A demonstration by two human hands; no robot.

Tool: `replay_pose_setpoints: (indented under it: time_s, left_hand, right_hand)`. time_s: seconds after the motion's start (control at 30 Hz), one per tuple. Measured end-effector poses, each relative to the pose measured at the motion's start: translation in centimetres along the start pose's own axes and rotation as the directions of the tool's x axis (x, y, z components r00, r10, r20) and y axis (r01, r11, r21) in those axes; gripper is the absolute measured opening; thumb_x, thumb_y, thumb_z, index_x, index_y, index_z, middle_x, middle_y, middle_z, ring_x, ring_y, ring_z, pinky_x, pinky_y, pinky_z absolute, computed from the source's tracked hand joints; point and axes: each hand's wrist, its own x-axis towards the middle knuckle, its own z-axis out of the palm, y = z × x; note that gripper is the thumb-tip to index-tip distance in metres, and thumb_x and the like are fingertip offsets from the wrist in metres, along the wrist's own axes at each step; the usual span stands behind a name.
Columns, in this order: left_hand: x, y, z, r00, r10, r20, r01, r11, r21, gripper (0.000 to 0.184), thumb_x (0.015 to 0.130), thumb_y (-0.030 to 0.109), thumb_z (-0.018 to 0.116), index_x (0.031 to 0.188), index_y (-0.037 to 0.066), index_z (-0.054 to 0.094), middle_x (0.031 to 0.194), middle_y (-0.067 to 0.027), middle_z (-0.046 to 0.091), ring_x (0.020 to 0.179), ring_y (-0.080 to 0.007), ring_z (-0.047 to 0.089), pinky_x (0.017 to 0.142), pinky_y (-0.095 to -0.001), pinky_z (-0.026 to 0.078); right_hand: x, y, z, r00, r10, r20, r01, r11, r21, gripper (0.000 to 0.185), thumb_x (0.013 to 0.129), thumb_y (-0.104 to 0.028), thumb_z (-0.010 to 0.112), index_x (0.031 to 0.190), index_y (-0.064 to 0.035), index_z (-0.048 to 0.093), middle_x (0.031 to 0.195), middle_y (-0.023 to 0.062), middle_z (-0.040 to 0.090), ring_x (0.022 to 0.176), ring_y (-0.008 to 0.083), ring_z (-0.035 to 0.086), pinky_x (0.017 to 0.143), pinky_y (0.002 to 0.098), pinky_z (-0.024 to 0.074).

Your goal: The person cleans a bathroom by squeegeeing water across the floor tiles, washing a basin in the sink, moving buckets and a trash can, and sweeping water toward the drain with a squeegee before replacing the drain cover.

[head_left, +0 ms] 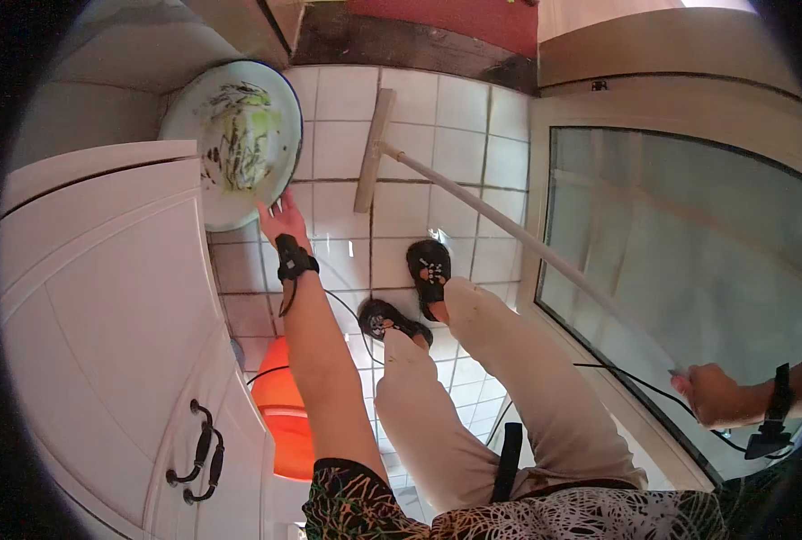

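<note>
A white enamel basin with a dark blue rim is tilted on its side at the upper left. A green and dark leafy-looking pattern shows on its inside. My left hand is at the basin's lower rim, with fingers and thumb around the edge. At the far right, my right hand is wrapped round the end of the long pale pole of a floor squeegee. The squeegee's flat head rests on the tiles ahead of my feet.
A white cabinet with dark handles stands at my left, partly in front of the basin. An orange bucket is below my left arm. A frosted glass door is at the right. Black cables run from my wristbands.
</note>
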Motion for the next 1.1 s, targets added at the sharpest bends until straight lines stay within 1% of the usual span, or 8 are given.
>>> replay_pose_setpoints:
  time_s: [0.2, 0.33, 0.37, 0.53, 0.7, 0.8, 0.83, 1.1]
  left_hand:
    - [-5.4, 0.5, -0.3, 0.993, -0.079, -0.088, 0.105, 0.934, 0.342, 0.063, 0.084, 0.023, 0.056, 0.137, 0.009, 0.024, 0.146, -0.012, 0.004, 0.129, -0.0333, 0.021, 0.103, -0.0492, 0.027]
    - [-18.1, 2.3, 1.2, 0.977, -0.138, -0.16, 0.188, 0.917, 0.353, 0.062, 0.092, 0.024, 0.044, 0.141, 0.011, 0.008, 0.14, -0.0176, 0.021, 0.125, -0.0344, 0.028, 0.098, -0.0513, 0.036]
    - [-21.4, 2.4, 2.1, 0.968, -0.08, -0.238, 0.173, 0.901, 0.398, 0.042, 0.091, 0.024, 0.045, 0.125, 0.005, 0.03, 0.12, -0.0173, 0.036, 0.116, -0.0339, 0.037, 0.099, -0.0558, 0.034]
    - [-37.5, 5.1, 5.4, 0.977, -0.176, -0.117, 0.211, 0.784, 0.584, 0.069, 0.084, 0.01, 0.055, 0.138, 0.003, 0.012, 0.134, -0.0227, 0.026, 0.117, -0.0294, 0.042, 0.089, -0.041, 0.046]
    - [-45.8, 8.9, 9.8, 0.964, -0.246, -0.096, 0.248, 0.722, 0.646, 0.06, 0.085, 0.007, 0.051, 0.135, 0.001, 0.019, 0.129, -0.021, 0.037, 0.11, -0.0264, 0.049, 0.088, -0.0362, 0.046]
    - [-47.4, 10.9, 6.7, 0.978, -0.201, 0.052, 0.063, 0.524, 0.849, 0.052, 0.089, 0.012, 0.048, 0.133, 0.002, 0.023, 0.124, -0.019, 0.042, 0.109, -0.0286, 0.05, 0.089, -0.0379, 0.045]
    - [-47.1, 11.9, 6.2, 0.971, -0.185, -0.149, 0.233, 0.613, 0.755, 0.051, 0.088, 0.011, 0.048, 0.132, 0.0, 0.025, 0.123, -0.0179, 0.044, 0.108, -0.0262, 0.05, 0.087, -0.0351, 0.045]
    - [-49.2, 18.0, -2.6, 0.971, -0.143, -0.189, 0.236, 0.507, 0.829, 0.054, 0.084, 0.015, 0.05, 0.133, 0.003, 0.031, 0.12, -0.0145, 0.046, 0.109, -0.0255, 0.049, 0.09, -0.0357, 0.043]
  right_hand:
    - [-3.9, -1.4, -2.3, 0.991, -0.051, 0.126, 0.06, 0.996, -0.067, 0.036, 0.093, -0.03, 0.034, 0.084, 0.0036, 0.045, 0.065, 0.023, 0.048, 0.06, 0.0348, 0.051, 0.059, 0.0461, 0.0423]
    - [-6.1, -5.6, -8.3, 0.997, -0.016, 0.073, 0.006, 0.991, 0.133, 0.049, 0.096, -0.036, 0.031, 0.074, 0.0045, 0.048, 0.062, 0.0215, 0.05, 0.058, 0.0317, 0.051, 0.059, 0.0445, 0.0415]
    - [-6.8, -5.4, -9.1, 0.997, -0.08, 0.019, 0.076, 0.985, 0.158, 0.047, 0.096, -0.035, 0.031, 0.076, 0.0045, 0.048, 0.064, 0.0217, 0.05, 0.059, 0.0318, 0.051, 0.059, 0.0442, 0.0416]
    - [-4.0, -4.8, -6.2, 0.905, -0.287, -0.313, 0.369, 0.897, 0.243, 0.036, 0.094, -0.028, 0.037, 0.082, 0.0033, 0.048, 0.067, 0.0223, 0.051, 0.063, 0.0328, 0.054, 0.062, 0.0452, 0.0431]
    - [2.0, -7.3, -6.9, 0.917, -0.361, -0.172, 0.385, 0.912, 0.14, 0.034, 0.092, -0.025, 0.038, 0.081, 0.0053, 0.05, 0.063, 0.0227, 0.052, 0.061, 0.0363, 0.057, 0.054, 0.0455, 0.0452]
    - [4.1, -5.8, -0.7, 0.87, -0.42, -0.26, 0.432, 0.902, -0.01, 0.021, 0.085, -0.014, 0.044, 0.084, 0.0056, 0.05, 0.064, 0.0226, 0.054, 0.059, 0.0365, 0.057, 0.052, 0.0452, 0.0456]
    - [4.8, -4.8, 1.4, 0.844, -0.467, -0.263, 0.45, 0.884, -0.126, 0.013, 0.08, -0.004, 0.049, 0.088, 0.0057, 0.051, 0.067, 0.0213, 0.056, 0.06, 0.0341, 0.059, 0.052, 0.0448, 0.0472]
    - [-4.9, 2.8, 20.7, 0.941, -0.23, -0.248, 0.28, 0.942, 0.188, 0.05, 0.094, -0.034, 0.033, 0.073, 0.007, 0.054, 0.074, 0.0299, 0.056, 0.073, 0.0459, 0.054, 0.066, 0.0504, 0.0414]
